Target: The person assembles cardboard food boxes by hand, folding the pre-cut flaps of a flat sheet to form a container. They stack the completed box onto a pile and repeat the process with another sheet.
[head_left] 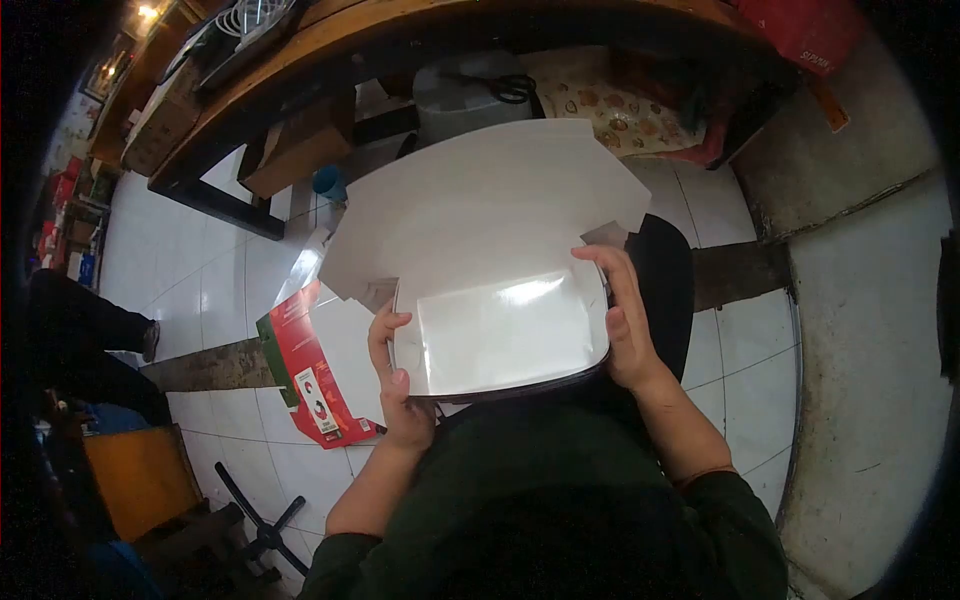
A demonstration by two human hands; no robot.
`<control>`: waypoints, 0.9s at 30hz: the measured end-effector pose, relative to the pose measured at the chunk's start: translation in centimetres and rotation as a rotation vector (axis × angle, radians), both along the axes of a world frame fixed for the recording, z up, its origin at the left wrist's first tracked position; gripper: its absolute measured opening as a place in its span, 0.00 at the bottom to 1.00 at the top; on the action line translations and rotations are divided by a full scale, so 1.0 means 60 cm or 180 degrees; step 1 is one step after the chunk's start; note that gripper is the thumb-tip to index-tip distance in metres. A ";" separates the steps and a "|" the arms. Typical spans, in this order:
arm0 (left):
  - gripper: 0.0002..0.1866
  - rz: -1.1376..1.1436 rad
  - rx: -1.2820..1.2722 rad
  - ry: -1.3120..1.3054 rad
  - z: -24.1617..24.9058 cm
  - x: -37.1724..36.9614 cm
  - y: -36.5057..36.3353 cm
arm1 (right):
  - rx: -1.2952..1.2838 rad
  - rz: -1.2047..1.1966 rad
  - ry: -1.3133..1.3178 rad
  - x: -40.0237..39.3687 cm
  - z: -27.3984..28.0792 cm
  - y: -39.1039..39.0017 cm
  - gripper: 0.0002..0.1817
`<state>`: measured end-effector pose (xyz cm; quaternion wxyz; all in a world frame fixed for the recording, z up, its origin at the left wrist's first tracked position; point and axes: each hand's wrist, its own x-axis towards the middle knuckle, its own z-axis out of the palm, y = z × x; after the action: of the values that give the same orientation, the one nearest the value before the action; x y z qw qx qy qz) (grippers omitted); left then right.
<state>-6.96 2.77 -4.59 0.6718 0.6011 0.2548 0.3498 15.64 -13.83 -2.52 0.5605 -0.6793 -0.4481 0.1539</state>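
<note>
A white cardboard box point(505, 335) rests on my lap, its shiny white inside facing up. Its large lid flap point(490, 200) stands raised away from me, with small side tabs folded at the corners. Along the left wall my left hand point(400, 375) grips the box, thumb and fingers around the edge. My right hand point(622, 315) clasps the opposite side, fingers along the rim. Beside my left leg lies a flat red, green and white printed cardboard sheet point(325, 370), partly hidden by the box.
A wooden table point(400, 45) spans the far side. Under it are a brown carton point(300, 145), a blue cup point(329, 183), and scissors point(512, 88) on a round container point(470, 100). A black chair base point(267, 532) and another person's leg point(90, 330) are at left.
</note>
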 end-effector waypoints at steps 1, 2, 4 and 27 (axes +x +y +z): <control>0.39 -0.0007 0.0017 -0.0030 -0.002 -0.001 -0.001 | 0.0035 0.0009 0.0014 0.001 -0.003 -0.001 0.50; 0.38 0.0024 0.0020 -0.0013 -0.001 -0.001 -0.004 | 0.0079 0.0020 0.0021 0.001 -0.003 -0.002 0.50; 0.38 0.0091 0.0075 -0.0024 0.009 0.004 -0.006 | 0.0129 0.0236 0.0240 -0.001 0.008 -0.009 0.47; 0.34 0.0199 0.4152 0.2804 -0.070 0.182 0.226 | 0.0813 -0.2769 -0.0951 0.186 0.041 -0.256 0.31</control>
<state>3.97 16.33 -8.76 0.0104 0.9498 0.2577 0.1770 26.77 -29.16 -0.07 0.5813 -0.7442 -0.2131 -0.2507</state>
